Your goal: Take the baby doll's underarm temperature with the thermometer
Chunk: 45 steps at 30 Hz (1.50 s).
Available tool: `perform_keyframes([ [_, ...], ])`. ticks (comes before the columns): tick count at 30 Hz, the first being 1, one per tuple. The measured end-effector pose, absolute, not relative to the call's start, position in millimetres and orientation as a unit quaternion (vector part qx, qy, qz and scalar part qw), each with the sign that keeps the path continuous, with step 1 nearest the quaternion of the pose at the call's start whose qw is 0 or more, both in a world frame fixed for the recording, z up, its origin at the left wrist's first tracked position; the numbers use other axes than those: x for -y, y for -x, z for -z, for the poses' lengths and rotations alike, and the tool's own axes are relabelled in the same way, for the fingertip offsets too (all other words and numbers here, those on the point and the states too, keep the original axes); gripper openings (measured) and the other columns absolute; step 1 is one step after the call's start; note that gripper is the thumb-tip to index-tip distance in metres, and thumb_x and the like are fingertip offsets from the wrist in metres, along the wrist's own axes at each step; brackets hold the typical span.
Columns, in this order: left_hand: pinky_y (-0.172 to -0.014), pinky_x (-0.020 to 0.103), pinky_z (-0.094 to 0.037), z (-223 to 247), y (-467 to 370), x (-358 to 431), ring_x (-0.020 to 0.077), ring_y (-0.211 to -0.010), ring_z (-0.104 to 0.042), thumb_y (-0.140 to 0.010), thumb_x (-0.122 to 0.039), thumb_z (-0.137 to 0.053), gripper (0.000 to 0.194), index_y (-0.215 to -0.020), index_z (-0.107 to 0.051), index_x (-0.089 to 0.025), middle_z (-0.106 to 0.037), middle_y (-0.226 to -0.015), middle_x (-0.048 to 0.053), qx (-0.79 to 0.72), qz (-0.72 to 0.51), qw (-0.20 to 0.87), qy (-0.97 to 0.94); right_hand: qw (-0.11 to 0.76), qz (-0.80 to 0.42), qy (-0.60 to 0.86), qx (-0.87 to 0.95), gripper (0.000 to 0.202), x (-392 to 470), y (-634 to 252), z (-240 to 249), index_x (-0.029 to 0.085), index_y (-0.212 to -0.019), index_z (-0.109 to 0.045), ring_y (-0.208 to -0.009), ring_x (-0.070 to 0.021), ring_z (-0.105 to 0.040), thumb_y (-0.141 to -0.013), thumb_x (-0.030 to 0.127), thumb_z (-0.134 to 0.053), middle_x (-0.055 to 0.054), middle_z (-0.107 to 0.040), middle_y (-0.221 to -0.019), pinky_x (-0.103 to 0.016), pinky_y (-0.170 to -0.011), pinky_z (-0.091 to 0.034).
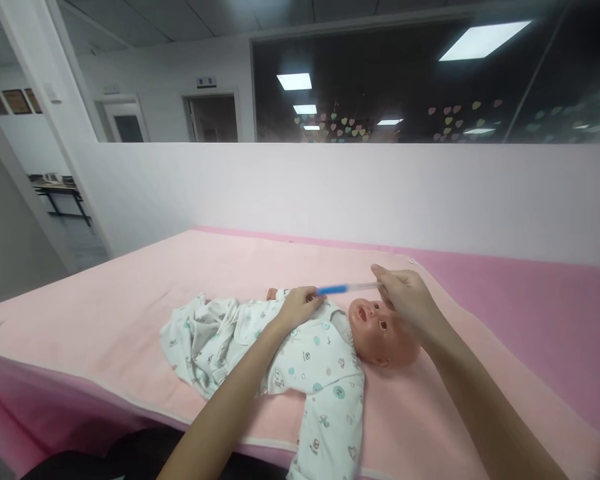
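Note:
A baby doll [383, 337] lies on its back on a pink padded sheet, head to the right, dressed in a white outfit [310, 360] with small printed figures. Above its chest is a thin stick with a blue part and a clear, pale part [334, 289], slightly blurred. My left hand [300, 307] is closed on the blue end, low over the doll's chest. The pale end is pinched in the fingers of my right hand [403, 293], just above the doll's head and partly covering it.
The pink sheet [130, 300] spreads over the table, with darker pink cloth [540, 300] at the right and front. Behind stands a white half wall [330, 193] with dark glass above. A small table [60, 189] is far left.

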<state>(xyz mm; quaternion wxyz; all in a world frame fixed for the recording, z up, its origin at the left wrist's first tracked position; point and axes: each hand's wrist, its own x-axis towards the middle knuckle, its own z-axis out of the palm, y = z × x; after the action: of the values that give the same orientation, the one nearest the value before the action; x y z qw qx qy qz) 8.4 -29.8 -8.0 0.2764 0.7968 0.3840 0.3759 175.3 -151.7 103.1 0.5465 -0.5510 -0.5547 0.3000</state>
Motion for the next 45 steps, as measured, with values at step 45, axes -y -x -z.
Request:
perform_keyframes([
  [45, -0.088, 0.028, -0.041, -12, 15, 45, 0.0219, -0.105, -0.055, -0.064, -0.023, -0.072, 0.014, -0.074, -0.069, -0.015, -0.063, -0.109, 0.009, -0.220, -0.231, 0.506, -0.802, 0.156, 0.241, 0.773, 0.566, 0.038, 244, -193, 58, 0.018, -0.060, -0.057, -0.039, -0.0126, -0.046, -0.089, 0.027, -0.034, -0.001, -0.051, -0.046, -0.023, -0.039, -0.023],
])
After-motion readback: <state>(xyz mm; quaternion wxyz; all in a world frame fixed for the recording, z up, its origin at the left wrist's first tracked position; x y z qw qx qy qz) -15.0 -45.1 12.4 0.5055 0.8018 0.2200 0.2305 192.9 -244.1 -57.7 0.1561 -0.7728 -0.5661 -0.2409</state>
